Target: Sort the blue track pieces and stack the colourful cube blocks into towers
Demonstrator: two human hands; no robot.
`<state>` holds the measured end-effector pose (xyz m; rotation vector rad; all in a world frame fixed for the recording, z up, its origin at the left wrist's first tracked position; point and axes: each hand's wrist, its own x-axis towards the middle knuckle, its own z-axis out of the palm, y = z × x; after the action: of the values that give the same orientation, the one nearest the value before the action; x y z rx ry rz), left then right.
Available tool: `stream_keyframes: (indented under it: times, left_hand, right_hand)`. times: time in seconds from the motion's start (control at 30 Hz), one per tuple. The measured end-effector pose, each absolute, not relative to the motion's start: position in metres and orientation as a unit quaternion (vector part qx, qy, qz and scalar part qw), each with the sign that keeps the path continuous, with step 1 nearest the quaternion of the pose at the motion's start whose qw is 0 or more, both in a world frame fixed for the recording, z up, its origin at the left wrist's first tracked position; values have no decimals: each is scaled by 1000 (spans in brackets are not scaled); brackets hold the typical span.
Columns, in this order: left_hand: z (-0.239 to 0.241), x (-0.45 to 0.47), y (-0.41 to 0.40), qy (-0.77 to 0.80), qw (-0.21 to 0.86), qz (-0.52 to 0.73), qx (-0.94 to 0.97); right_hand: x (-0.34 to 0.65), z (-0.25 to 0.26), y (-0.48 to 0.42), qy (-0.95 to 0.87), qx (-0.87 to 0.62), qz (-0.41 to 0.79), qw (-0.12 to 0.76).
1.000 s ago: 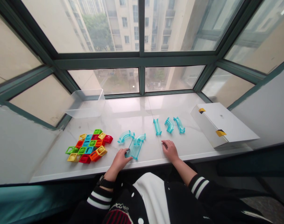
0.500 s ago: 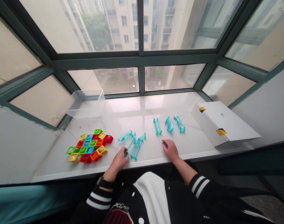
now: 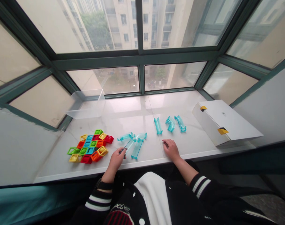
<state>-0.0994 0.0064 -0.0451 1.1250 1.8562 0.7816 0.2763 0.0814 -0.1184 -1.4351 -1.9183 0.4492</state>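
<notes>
My left hand (image 3: 116,159) is closed on the near end of a clear blue straight track piece (image 3: 130,144), which slants away from the fingers. Touching or overlapping it are a curved track piece (image 3: 125,137), another curved piece (image 3: 141,136) and a wider straight piece (image 3: 137,150); which lies on top I cannot tell. My right hand (image 3: 171,150) rests on the sill with its fingers loosely stretched and nothing in them. Beyond it lie three more blue pieces: a straight one (image 3: 157,126), a curved one (image 3: 170,124) and another track piece (image 3: 180,124).
Several red, yellow, green, orange and blue blocks (image 3: 93,143) are grouped at the left on the white sill (image 3: 123,107). Behind them stands a clear plastic bin (image 3: 86,114). A white box (image 3: 229,120) with yellow-and-black tabs is at the right. Window frames (image 3: 142,59) border the back.
My left hand has shifted slightly left with the straight track piece, and the left curved piece has moved a little left too. My right hand stays put.
</notes>
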Motion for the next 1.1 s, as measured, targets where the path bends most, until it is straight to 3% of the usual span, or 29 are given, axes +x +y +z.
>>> stream_keyframes:
  times: [0.2,0.47,1.1]
  left_hand:
    - [-49,-96,6,664,570,411,254]
    - [-50,-101,5,560,704,427,96]
    - [-55,-100,-2,476,801,356,78]
  right_hand:
    - [276,-118,81,-737,-555,176,343]
    - [277,-122,82,-741,-554,170,340]
    - [276,-118,81,-739,-557,174,337]
